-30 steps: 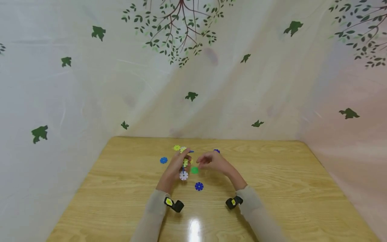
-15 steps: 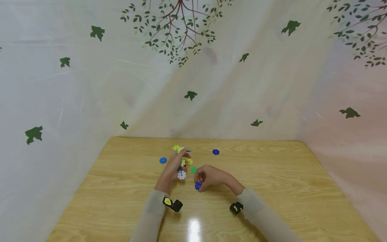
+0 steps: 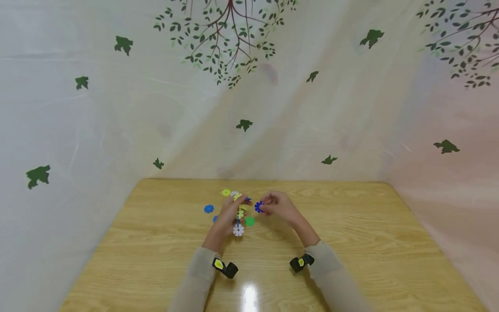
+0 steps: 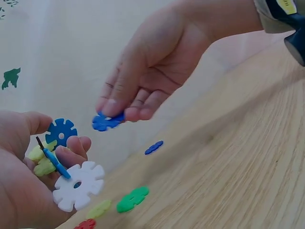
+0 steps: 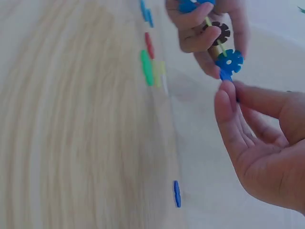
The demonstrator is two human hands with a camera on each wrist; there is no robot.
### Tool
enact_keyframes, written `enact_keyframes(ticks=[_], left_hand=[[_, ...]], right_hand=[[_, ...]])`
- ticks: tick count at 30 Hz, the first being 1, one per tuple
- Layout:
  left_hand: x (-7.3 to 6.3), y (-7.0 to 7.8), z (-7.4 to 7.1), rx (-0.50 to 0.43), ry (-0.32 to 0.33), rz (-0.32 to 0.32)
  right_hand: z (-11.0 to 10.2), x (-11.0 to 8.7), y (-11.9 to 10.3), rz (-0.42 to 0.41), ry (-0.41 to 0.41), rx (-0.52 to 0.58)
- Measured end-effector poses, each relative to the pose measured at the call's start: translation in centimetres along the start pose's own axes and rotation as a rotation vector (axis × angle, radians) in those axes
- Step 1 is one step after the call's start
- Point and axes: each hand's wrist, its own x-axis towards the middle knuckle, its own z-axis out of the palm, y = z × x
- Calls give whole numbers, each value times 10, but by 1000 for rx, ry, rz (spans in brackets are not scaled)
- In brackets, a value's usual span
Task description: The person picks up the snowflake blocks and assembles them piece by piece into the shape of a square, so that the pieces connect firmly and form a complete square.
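2 forearms [image 3: 196,273] extend forward and converge. Left hand [image 3: 227,216]: curled inward, gripping. Right hand [image 3: 282,209]: raised opposite, pinching, palm turned toward left hand.

No readable text, labels or numbers.

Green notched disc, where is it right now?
In the head view, the green disc lies on the table, just up and right of the white disc at the left hand; the left wrist view shows a yellow disc beside it.
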Motion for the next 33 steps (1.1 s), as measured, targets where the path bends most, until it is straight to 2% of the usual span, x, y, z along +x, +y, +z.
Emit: enact_keyframes(ticks=[4, 7, 13, 19, 26, 33], left_hand=[[-2, -3, 4, -5, -22, 1], [-2, -5, 7, -20, -19, -4], [-2, -6, 10, -60, -12, -18], [-1, -4, 10, -80, -32, -13], [-2, -3, 8, -152, -54, -18], [-4, -6, 11, -116, -78, 11]], right_hand=[[2, 4, -2, 5, 111, 108], [4, 5, -1, 1, 142, 162], [7, 7, 1, -4, 138, 200], [9, 9, 2, 9, 144, 227], [9, 8, 0, 17, 150, 237], [10, 8, 1, 0, 175, 273]])
